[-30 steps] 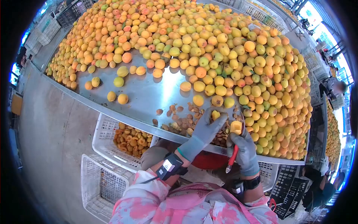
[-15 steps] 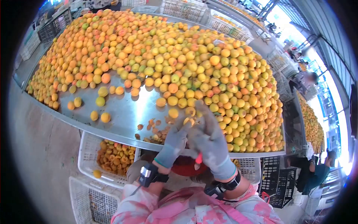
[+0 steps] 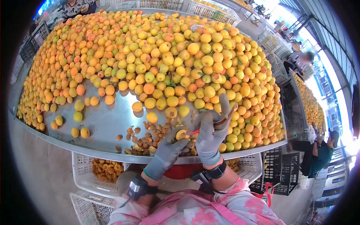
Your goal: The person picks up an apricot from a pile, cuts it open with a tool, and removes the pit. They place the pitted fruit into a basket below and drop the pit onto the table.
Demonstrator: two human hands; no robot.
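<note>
My left hand [image 3: 168, 148], in a grey glove, is closed around a cut apricot [image 3: 181, 134] whose round cut face looks up. Just to its right, my gloved right hand [image 3: 209, 139] grips a small red-handled tool [image 3: 195, 132]; a dark, curved part of it shows by the raised fingers. The kind of tool is not clear. Both hands are over the front edge of a metal table [image 3: 101, 123]. Apricot stones and scraps [image 3: 150, 138] lie beside my left hand. A large heap of whole apricots [image 3: 157, 56] rises beyond both hands.
A white crate [image 3: 80, 170] with apricot halves [image 3: 106, 170] stands below the table's front edge, with another crate [image 3: 88, 208] nearer. Black crates [image 3: 288, 170] are at the right. A red container [image 3: 182, 171] sits under my hands. Other people [image 3: 318, 153] work at the right and far left.
The view has shifted. My left hand now holds the cut apricot apart from my right hand. The tool's red part has swung from pointing down towards my body to pointing left, at the apricot.
</note>
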